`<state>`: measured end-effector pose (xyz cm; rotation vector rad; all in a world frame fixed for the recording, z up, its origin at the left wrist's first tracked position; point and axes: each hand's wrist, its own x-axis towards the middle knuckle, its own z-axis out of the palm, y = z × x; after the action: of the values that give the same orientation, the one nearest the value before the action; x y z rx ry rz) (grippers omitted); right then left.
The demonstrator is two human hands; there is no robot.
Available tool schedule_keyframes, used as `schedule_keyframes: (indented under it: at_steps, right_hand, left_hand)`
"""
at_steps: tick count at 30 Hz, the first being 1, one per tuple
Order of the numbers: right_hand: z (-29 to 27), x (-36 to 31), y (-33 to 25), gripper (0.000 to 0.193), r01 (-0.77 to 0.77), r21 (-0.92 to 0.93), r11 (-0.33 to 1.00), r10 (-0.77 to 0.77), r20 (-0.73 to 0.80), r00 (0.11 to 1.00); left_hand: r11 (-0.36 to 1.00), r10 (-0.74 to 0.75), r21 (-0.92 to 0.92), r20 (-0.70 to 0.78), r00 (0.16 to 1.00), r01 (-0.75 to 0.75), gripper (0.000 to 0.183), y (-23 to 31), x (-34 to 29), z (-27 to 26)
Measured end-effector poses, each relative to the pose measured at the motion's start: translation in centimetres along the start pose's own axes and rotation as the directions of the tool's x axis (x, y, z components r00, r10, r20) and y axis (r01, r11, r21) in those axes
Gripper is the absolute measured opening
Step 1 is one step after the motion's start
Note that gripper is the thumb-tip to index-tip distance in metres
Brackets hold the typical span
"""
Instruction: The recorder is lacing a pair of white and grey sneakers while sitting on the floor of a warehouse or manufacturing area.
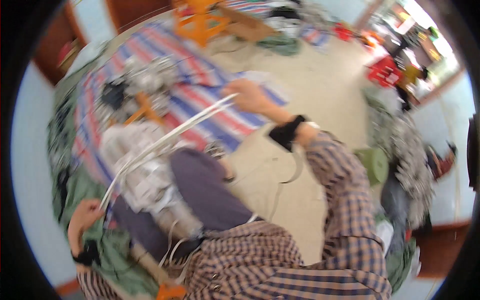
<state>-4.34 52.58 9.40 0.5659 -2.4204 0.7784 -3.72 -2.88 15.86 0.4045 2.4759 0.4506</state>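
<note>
Several long white cords (200,116) stretch in a slanting line across the middle of the view. At their far right end my right hand (246,97) is closed round them, with the arm reached well out. My left hand (86,216) pinches the other end at the lower left, where the cords bend down. Beneath the cords, a bundle of white, crumpled material (142,175) lies over and between my legs. More thin white cord (172,245) loops near my waist. Blur hides the finer detail of cords and fingers.
A red, white and blue striped sheet (215,112) covers the floor ahead, with a pile of pale bundles (150,75) on it. An orange stool (202,25) stands beyond. Green cloth (75,175) lies at left. A green bucket (372,165) and grey strand heaps (412,165) are at right.
</note>
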Motion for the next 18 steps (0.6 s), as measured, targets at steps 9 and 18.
schedule_keyframes:
  at_steps: [9, 18]
  right_hand:
    - [0.5, 2.6, -3.0, 0.027, -0.76, 0.284, 0.585, 0.686, 0.327, 0.65]
    - [3.0, 7.4, -7.6, 0.023, -0.709, 0.18, 0.682, 0.567, 0.482, 0.668]
  left_hand:
    - [0.913, -0.379, -0.187, -0.067, 0.923, 0.362, 0.015, -5.3, -10.6, 1.6]
    - [0.95, -0.24, -0.266, -0.283, 0.929, 0.165, 0.016, -11.0, -14.0, 1.7]
